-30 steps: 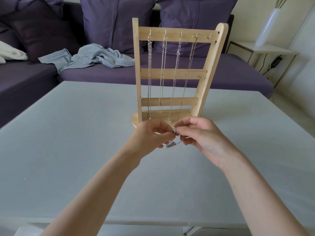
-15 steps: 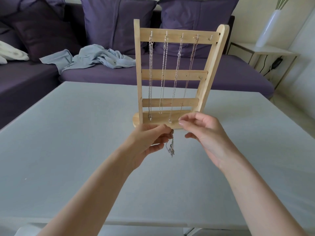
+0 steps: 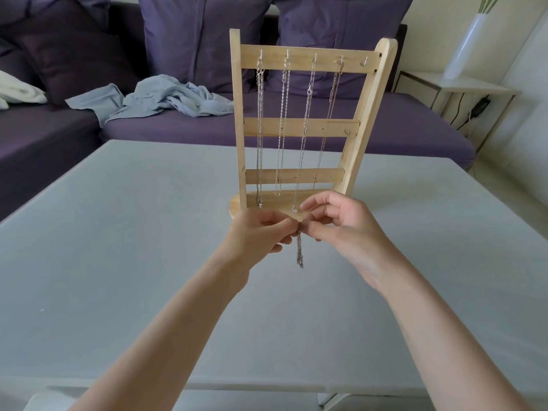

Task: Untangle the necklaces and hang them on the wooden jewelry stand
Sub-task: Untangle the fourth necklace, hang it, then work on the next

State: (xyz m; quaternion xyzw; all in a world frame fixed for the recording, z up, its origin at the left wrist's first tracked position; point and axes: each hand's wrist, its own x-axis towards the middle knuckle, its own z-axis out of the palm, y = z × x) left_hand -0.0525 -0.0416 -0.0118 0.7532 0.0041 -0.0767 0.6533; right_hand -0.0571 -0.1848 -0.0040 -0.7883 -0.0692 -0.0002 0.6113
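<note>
**While both hands pinch the last chain, one hook is free**

With the chain held up off the table (image 3: 89, 262), gravity does half the work: the loose end hangs straight down and I can see what is knotted. My left hand (image 3: 261, 238) pinches the top of the tangled necklace (image 3: 299, 253) between thumb and forefinger, other fingers curled under. My right hand (image 3: 341, 223) pinches the same spot from the other side, remaining fingers loosely bent and lifted clear so they don't snag the chain. The fingertips of both hands meet right at the chain's top; the bunched length dangles below them, above the tabletop and not touching it.

I'm working just in front of the wooden jewelry stand (image 3: 237, 129), close to its base, so the carry to a hook is short. Stand is upright on the table, rails facing me. Four silver necklaces (image 3: 281, 129) already hang from the top rail, one per hook, side by side and separate. Fifth hook (image 3: 364, 62), far right of the top rail, is bare. My guess is that's where this one goes once the clump at its bottom is teased out.

Behind: purple sofa (image 3: 385, 129) with a crumpled pale blue cloth (image 3: 166, 96); white vase (image 3: 465, 46) on a side table at right.

Labels/writing: none readable on stand, chains or anything else.
</note>
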